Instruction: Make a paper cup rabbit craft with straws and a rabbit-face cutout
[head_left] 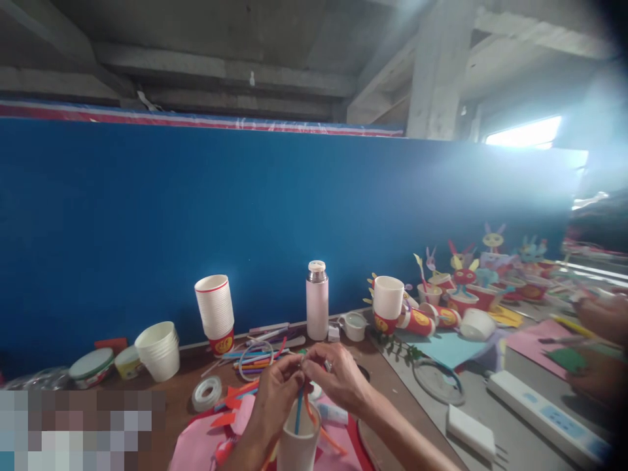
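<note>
At the near edge a white paper cup (297, 448) stands below the person's two hands, a blue stick (299, 412) and an orange strip (311, 412) rising from its mouth. The left hand (277, 392) pinches the stick's upper end between thumb and forefinger; the right hand (336, 373) has its fingers bunched at that same spot, though I cannot tell whether they grip anything. Around the cup lie pink paper (193, 445) and orange scraps (226, 418), with a tape roll (207, 394) just to the left on the brown desk (182, 384). To the right, on a grey surface (473, 396), are a white adapter (471, 432) and a power strip (544, 409); near them, another person's blurred hand (596, 376) is beside a green piece (564, 357). Farther back stand nested white cups (157, 353), a tall cup stack (216, 314), a pale flask (318, 307) and a shorter stack (387, 297). Red cups (419, 320) lie tipped over beside it, near long-eared paper figures (464, 278). Behind everything runs a blue panel (245, 196), with a concrete pillar (436, 85) beyond.
</note>
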`<state>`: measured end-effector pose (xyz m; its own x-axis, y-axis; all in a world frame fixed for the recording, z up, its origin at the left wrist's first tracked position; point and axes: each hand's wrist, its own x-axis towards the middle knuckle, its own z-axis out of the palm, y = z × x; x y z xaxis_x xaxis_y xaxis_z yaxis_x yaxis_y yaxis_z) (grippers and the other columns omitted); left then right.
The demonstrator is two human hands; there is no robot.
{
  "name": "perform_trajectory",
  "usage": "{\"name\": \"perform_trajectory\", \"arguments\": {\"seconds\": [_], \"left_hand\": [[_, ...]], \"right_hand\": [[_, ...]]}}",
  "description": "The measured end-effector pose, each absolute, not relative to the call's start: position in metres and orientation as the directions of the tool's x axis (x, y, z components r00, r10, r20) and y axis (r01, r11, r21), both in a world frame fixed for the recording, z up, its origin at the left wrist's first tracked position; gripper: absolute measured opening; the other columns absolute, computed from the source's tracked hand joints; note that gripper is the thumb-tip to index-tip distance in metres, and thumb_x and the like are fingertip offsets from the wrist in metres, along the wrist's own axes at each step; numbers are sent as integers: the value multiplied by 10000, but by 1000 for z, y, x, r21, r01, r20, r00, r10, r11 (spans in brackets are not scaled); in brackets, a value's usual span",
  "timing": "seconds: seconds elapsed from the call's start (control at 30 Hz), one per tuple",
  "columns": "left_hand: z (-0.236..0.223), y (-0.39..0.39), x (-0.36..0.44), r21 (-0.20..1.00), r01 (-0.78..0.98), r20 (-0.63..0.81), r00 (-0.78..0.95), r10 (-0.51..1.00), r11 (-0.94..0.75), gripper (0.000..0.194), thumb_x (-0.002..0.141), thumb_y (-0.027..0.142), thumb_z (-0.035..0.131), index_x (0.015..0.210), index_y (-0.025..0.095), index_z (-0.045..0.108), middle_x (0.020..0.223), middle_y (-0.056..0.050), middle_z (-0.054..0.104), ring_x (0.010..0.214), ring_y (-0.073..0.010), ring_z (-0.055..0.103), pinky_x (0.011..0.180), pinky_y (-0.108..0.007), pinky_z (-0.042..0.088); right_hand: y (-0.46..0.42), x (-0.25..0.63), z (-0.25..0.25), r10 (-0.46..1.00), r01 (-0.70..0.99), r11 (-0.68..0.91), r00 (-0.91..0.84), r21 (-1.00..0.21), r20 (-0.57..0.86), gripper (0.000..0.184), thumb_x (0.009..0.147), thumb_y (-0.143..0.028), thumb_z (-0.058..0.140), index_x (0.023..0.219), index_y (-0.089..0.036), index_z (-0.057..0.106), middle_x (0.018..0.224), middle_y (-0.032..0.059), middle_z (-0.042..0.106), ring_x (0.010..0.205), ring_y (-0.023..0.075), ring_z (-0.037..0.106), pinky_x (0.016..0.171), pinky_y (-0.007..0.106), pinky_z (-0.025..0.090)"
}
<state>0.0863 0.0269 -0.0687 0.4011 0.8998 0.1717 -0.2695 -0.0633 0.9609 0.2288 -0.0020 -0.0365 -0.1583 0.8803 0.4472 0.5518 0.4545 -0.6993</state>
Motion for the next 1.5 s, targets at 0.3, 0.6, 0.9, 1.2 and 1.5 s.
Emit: {"name": "perform_trajectory", "arguments": {"seconds": [0.3, 0.6, 0.9, 1.2, 1.5], "left_hand": [[-59, 25, 88, 964, -250, 11, 381, 924, 91, 256, 653, 336, 666, 811, 135, 660, 621, -9, 610, 544, -123, 528, 542, -233, 399], [-53, 21, 88, 954, -267, -59, 269, 961, 133, 258, 617, 402, 680, 673, 152, 649, 581, 11, 582, 548, -121, 504, 546, -228, 391], [-52, 23, 86, 970, -242, 12, 210, 978, 40, 218, 627, 348, 684, 686, 138, 678, 586, 4, 597, 596, -136, 524, 593, -228, 396], [-53, 22, 83, 879, -422, -62, 359, 931, 221, 78, 668, 220, 659, 668, 144, 643, 563, 23, 575, 516, -97, 506, 549, -210, 398], [-59, 36, 73, 775, -453, -135, 562, 816, 441, 32, 707, 124, 621, 714, 117, 651, 665, -38, 638, 618, -126, 574, 636, -237, 431]], "right_hand": [[6, 232, -45, 846, 531, 510, -169, -677, 505, 323, 879, -231, 362, 635, -148, 557, 595, -8, 563, 567, 93, 502, 557, 196, 345], [13, 226, -61, 900, 284, 432, -77, -856, 429, 152, 816, -220, 479, 703, -149, 551, 625, -10, 566, 610, 105, 511, 593, 201, 381], [22, 224, -71, 940, 106, 342, -30, -934, 341, 223, 736, -349, 613, 736, -137, 546, 650, -21, 504, 603, 92, 441, 569, 201, 353], [26, 227, -73, 949, -42, 302, -79, -952, 305, 219, 722, -336, 629, 728, -136, 540, 609, -32, 475, 560, 77, 404, 525, 191, 318], [24, 230, -64, 940, 16, 313, -144, -950, 308, 153, 737, -275, 613, 755, -126, 578, 665, -14, 532, 611, 86, 448, 573, 197, 350]]}}
